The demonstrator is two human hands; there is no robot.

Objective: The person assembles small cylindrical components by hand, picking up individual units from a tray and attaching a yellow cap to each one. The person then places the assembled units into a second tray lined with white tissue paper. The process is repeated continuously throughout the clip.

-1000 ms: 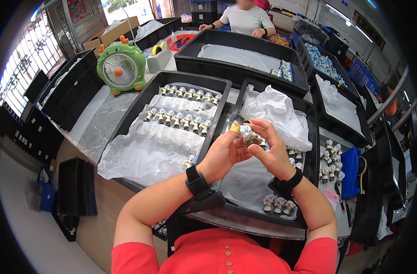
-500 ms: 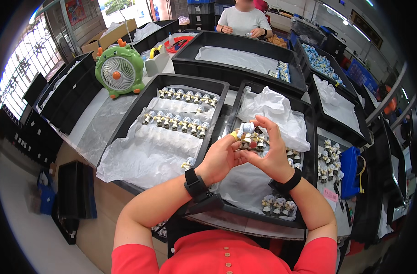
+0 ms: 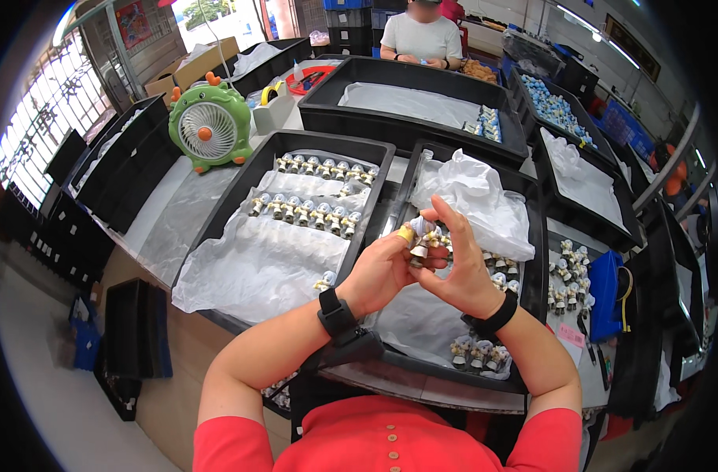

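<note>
A small figurine [image 3: 422, 236] with a pale blue-grey head, white clothing and a dark base is up between my hands, above the right-hand tray [image 3: 485, 384]. My left hand [image 3: 377, 269] pinches it from the left, a yellow wrap on the thumb. Curled around its other side is my right hand [image 3: 463, 271], thumb low near the base and index finger raised; part of its grip is hidden. Similar figurines [image 3: 478, 355] stand in that tray's near corner, and more lie partly behind my right hand. The left-hand tray [image 3: 209, 226] holds rows of figurines [image 3: 305, 211] on white paper.
A green fan [image 3: 209, 126] stands beyond the left tray. Crumpled white paper [image 3: 473, 193] fills the right tray's far part. Loose figurines [image 3: 569, 275] and a blue bin [image 3: 607, 295] are at right. Across a large black tray [image 3: 406, 126] sits another person [image 3: 420, 39].
The figurine has turned between my fingers, from its head tilted toward me to more upright. My right index finger has shifted slightly left. The person opposite has lowered their hands.
</note>
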